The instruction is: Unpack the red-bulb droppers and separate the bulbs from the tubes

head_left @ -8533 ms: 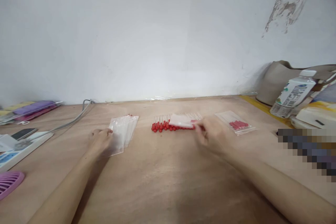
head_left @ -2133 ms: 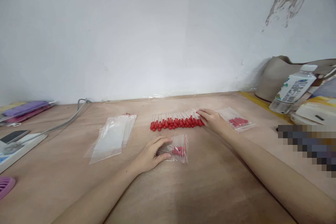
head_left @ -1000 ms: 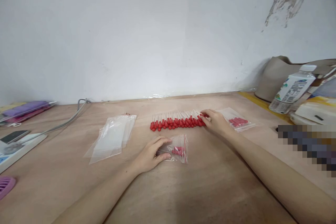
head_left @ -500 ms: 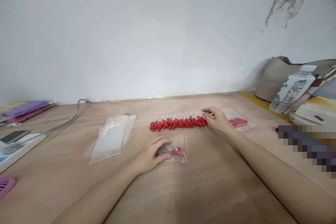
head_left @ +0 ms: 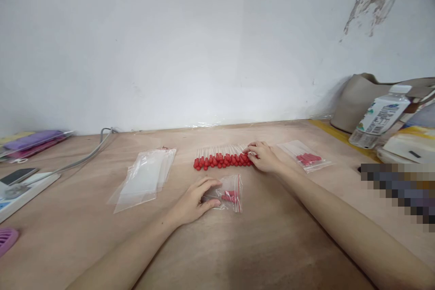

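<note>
A row of droppers [head_left: 226,160] with red bulbs and thin clear stems lies side by side on the wooden table. At its right end is my right hand [head_left: 264,156], thumb and fingers bent round some red bulbs; how many it grips is hidden. In front of the row lies a clear zip bag [head_left: 231,186] with a few red-bulbed droppers inside, its red-striped closure facing right. My left hand [head_left: 197,199] holds the bag's left end, thumb below and fingers above, with a gap between them.
Overlapping flat zip bags [head_left: 144,176] lie at the left. A filled bag of droppers [head_left: 307,157] rests at the right. Beyond it stand a plastic bottle [head_left: 380,115] and a grey-beige container [head_left: 350,102]. A power strip [head_left: 30,195] with cable and a phone [head_left: 18,176] sit far left.
My right hand has shifted left from the row's right edge and now covers the last bulbs. The left hand and its bag have stayed in place.
</note>
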`<state>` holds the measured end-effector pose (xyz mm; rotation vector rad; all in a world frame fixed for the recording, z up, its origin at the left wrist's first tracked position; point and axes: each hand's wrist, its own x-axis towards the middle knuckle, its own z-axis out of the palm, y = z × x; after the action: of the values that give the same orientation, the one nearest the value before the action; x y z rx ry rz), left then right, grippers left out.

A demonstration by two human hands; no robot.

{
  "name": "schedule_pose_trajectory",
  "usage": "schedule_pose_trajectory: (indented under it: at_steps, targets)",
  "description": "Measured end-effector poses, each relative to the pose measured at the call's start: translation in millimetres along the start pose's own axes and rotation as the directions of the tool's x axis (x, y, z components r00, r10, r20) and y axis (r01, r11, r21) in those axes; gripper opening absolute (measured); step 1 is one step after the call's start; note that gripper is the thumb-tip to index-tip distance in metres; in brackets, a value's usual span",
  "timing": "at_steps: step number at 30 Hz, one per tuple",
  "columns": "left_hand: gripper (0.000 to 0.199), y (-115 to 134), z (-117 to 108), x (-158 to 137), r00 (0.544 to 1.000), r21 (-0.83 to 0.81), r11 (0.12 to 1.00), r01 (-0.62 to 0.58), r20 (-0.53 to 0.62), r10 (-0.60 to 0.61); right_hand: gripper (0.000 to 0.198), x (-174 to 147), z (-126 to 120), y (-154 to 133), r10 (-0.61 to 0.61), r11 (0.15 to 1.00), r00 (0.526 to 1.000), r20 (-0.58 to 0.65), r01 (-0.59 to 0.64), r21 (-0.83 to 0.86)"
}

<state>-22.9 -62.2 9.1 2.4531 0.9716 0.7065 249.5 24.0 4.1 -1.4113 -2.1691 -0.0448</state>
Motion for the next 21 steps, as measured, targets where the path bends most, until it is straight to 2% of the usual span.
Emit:
schedule_pose_trajectory:
  at_steps: [5, 11, 14, 16, 18, 20, 21]
  targets:
    - [0.034, 0, 0, -1, 1.0, 0.0, 1.0, 0.0, 0.002, 0.0, 0.019, -1, -8, 0, -0.006, 0.999, 0.999, -0.035, 0.007, 0.036]
    - [0.035, -1, 1, -1, 1.0, 0.004, 1.0, 0.003, 0.0, -0.003, 0.021, -6, -23, 23, -0.109, 0.989, 0.994, 0.005, 0.108, 0.104]
    - [0.036, 0, 0, -1, 0.999, 0.007, 0.999, 0.032, 0.012, -0.032, 0.024, -6, -28, 27, -0.085, 0.971, 0.993, -0.085, 0.102, 0.216]
    - [0.038, 2, -1, -1, 0.999, 0.005, 0.999, 0.047, 0.019, -0.047, 0.023, -7, -30, 19, 0.015, 0.949, 0.979, -0.203, 0.05, 0.313]
    - [0.039, 4, -1, -2, 0.998, -0.001, 0.998, 0.056, 0.022, -0.056, 0.019, -13, -28, 3, 0.115, 0.922, 0.956, -0.271, -0.002, 0.386]
    - [0.041, 7, 0, -3, 0.998, -0.008, 0.998, 0.057, 0.021, -0.057, 0.015, -23, -25, -18, 0.126, 0.907, 0.963, -0.24, -0.013, 0.421]
    - [0.042, 9, 0, -4, 0.998, -0.011, 0.998, 0.058, 0.021, -0.058, 0.01, -30, -24, -29, 0.065, 0.902, 0.984, -0.167, 0.013, 0.431]
